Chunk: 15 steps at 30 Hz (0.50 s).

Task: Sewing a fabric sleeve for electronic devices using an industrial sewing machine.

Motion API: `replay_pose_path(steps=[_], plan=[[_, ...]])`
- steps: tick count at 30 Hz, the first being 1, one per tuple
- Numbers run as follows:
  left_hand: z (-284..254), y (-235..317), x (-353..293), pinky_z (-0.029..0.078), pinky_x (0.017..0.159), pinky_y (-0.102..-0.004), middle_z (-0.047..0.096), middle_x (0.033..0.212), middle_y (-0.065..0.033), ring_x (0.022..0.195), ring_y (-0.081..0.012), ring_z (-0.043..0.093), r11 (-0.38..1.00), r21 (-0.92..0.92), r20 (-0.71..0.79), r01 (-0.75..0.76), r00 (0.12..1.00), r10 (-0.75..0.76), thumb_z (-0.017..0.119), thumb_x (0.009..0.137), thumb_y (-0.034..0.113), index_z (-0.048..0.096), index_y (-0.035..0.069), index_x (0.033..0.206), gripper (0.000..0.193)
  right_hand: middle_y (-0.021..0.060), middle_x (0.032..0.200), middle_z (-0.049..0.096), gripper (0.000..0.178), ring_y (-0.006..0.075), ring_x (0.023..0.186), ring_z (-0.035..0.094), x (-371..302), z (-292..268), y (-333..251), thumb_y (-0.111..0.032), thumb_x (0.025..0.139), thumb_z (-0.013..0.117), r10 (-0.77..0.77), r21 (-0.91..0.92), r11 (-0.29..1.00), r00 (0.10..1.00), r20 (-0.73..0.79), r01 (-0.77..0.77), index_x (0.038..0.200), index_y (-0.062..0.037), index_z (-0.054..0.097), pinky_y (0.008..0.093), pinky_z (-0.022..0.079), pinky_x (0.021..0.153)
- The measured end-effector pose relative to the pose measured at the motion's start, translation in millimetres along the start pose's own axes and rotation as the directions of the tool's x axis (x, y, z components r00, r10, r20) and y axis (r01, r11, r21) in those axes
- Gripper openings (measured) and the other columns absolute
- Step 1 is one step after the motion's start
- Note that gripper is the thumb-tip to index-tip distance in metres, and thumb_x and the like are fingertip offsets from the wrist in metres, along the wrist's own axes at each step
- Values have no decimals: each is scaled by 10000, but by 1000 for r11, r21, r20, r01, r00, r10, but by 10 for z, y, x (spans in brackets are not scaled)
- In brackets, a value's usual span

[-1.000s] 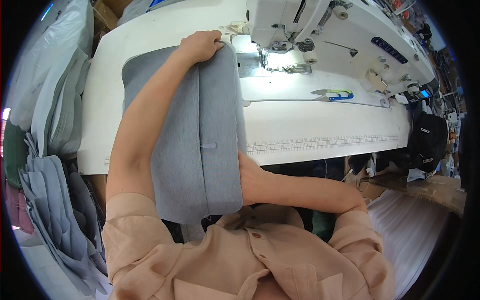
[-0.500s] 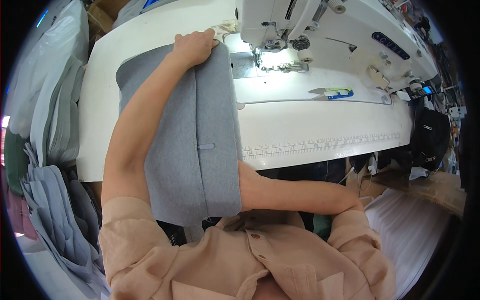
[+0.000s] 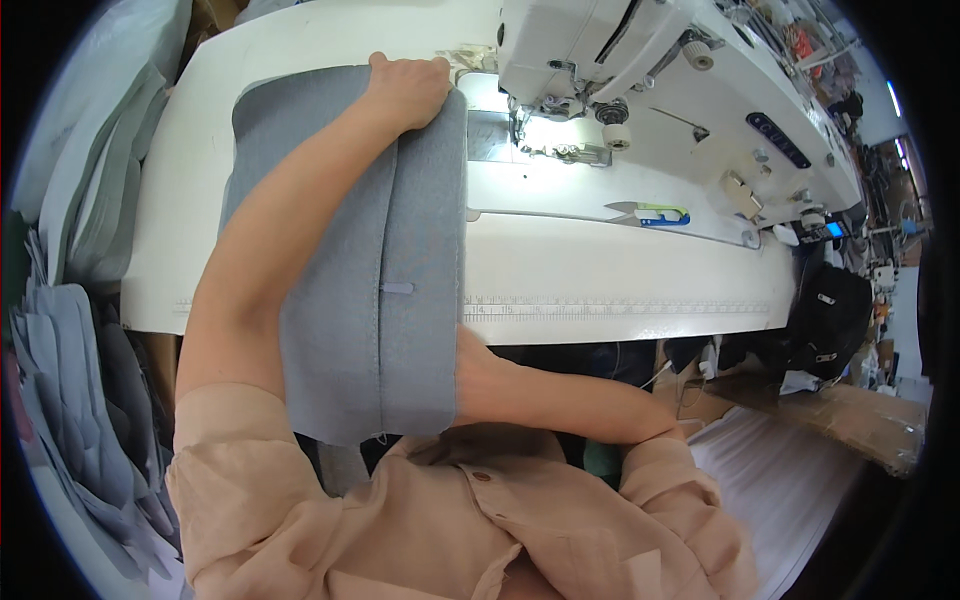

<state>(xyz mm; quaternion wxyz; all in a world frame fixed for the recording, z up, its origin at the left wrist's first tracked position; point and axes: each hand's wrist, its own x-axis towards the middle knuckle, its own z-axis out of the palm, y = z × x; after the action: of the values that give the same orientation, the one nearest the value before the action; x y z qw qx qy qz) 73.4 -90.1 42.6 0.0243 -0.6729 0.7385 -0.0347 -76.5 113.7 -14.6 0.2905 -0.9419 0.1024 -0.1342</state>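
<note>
A grey fabric panel [image 3: 425, 240] lies lengthwise over the front of the white sewing table [image 3: 560, 245], its near end hanging past the edge toward me. Down it runs a stitched seam with a small pale tab [image 3: 397, 288] beside it. My left hand [image 3: 412, 92] is at the panel's far edge, fingers curled over it close to the corner. Only the wrist side of my right hand [image 3: 475, 375] shows; its fingers are hidden beneath the panel's near right part. Right of the panel's far corner stands the sewing machine [image 3: 565, 60], its needle area lit.
Thread snips [image 3: 650, 213] with a green and blue handle lie on the machine bed. A printed ruler strip [image 3: 600, 308] runs along the table's front. Stacked grey fabric pieces [image 3: 75, 370] hang at the left. A black bag [image 3: 835, 320] and cardboard [image 3: 850, 420] are at the right.
The whole view has shifted and tilted slightly. My left hand sits a little farther right along the panel's far edge. The right hand stays under the panel.
</note>
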Motion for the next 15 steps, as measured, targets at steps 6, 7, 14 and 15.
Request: replay_pose_path(steps=[6,7,14,15], plan=[[37,21,2,314,763,-453,633,831,-63,779,-224,597,999,53,16,2,1000,-3,408,812,115,519,73,949,181,66,1205,482,469,249,1128,427,-4,-85,-38,-305,674,553,-102,-86,992,982,-161,89,1125,-173,546,434,307,958],[68,42,-1,316,771,-462,619,871,-72,822,-229,579,997,72,-23,2,1000,0,411,816,125,522,76,957,185,66,1205,482,469,249,1128,427,-9,-74,-26,-305,674,553,-106,-86,992,982,-154,93,1125,-173,546,434,307,958],[259,60,-68,349,786,-454,542,955,-84,958,-238,493,1000,2,-295,-1,955,1,453,841,247,509,87,974,215,110,1191,471,434,309,1140,393,-180,-268,-185,-322,740,557,-104,-20,994,994,19,105,1122,-118,526,439,292,960],[251,50,-78,349,786,-454,542,955,-84,958,-238,493,1000,2,-296,0,955,1,453,841,247,509,87,974,215,115,1159,488,410,321,1112,408,-249,-309,-250,-306,742,570,-106,55,993,990,92,101,1097,-104,538,427,302,951]])
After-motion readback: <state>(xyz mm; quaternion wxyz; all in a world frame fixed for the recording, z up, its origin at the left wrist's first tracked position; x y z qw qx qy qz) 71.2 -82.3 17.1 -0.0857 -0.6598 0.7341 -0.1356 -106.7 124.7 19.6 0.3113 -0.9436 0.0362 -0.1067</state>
